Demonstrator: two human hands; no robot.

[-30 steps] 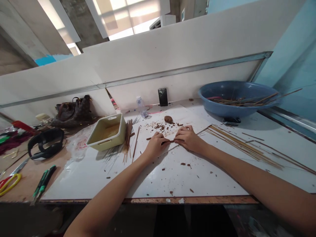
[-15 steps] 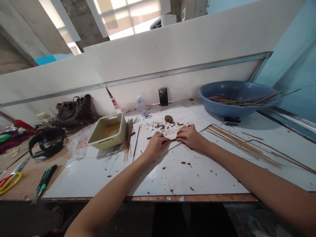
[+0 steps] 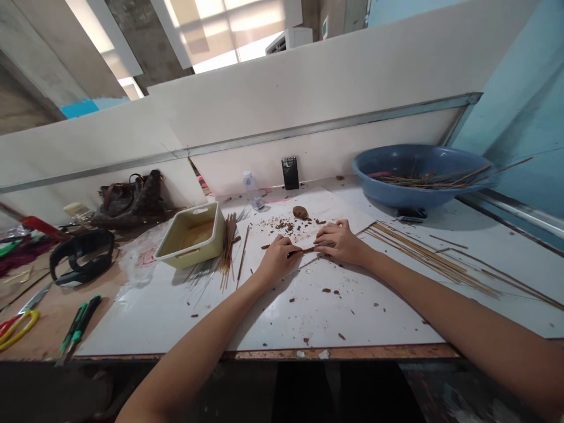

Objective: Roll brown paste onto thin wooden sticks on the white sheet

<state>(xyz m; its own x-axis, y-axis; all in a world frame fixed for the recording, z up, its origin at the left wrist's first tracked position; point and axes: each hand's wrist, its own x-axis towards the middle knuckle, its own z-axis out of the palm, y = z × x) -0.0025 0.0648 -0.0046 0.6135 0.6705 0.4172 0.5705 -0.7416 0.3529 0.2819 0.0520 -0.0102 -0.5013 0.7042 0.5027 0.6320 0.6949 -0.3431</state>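
Note:
Low over the white board, my left hand (image 3: 278, 259) pinches one end of a thin brown stick (image 3: 309, 249). My right hand (image 3: 339, 242) has its fingers bent over the other end, and a bit of brown shows beneath them. Just beyond the hands lies a rough brown lump (image 3: 300, 212), like clay or dough, with dark crumbs (image 3: 285, 225) scattered around it. To the left of my left hand are a single coated stick (image 3: 243, 255) and a bundle of brown sticks (image 3: 228, 247).
A yellow-green basin (image 3: 211, 244) stands left, near scissors (image 3: 22, 329), green-black tools (image 3: 79, 323) and a black headset (image 3: 83, 258). Long sticks (image 3: 423, 258) lie on the right below a blue tub (image 3: 414, 191). A bottle (image 3: 252, 191) and a phone (image 3: 290, 173) stand at the back wall.
The fingers of my right hand have shifted slightly on the stick, and more brown shows under them. My left hand keeps its pinch. The view has moved a little.

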